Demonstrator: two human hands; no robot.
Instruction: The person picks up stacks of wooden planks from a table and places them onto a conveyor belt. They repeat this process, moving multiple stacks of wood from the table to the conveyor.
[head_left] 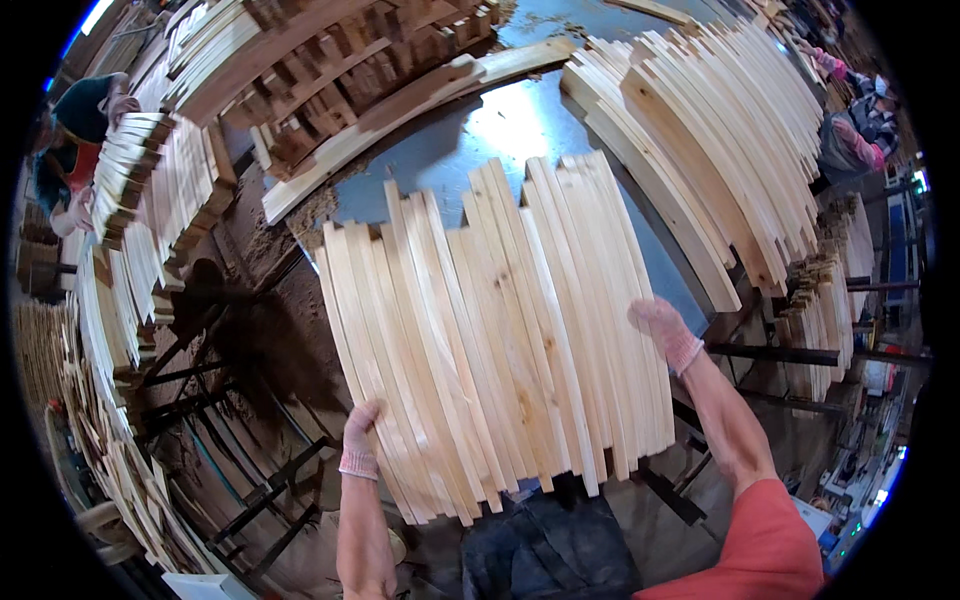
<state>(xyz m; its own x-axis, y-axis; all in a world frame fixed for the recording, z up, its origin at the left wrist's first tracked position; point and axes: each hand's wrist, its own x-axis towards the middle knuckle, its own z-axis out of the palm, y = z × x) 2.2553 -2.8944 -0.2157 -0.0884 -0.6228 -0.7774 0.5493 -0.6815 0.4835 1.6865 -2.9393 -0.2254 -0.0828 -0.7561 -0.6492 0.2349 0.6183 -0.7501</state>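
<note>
A row of pale wooden strips (500,340), laid side by side with uneven ends, spans the space between my two gloved hands. My left hand (362,432) is closed on the left outer edge of the row, low down near its close end. On the opposite side my right hand (662,332) presses against the outermost strip, about halfway up. Both palms and the undersides of the strips are hidden. The far part of the row lies over a shiny metal table (430,165), and its near ends reach past the table toward my body.
More long strips (710,140) lie at the right of the table. A long board (370,130) borders stacked wood blocks (340,70) at the far left. Two people work nearby, one at left with a wood bundle (130,165), one at far right (860,130). Dark metal racks (270,480) stand below left.
</note>
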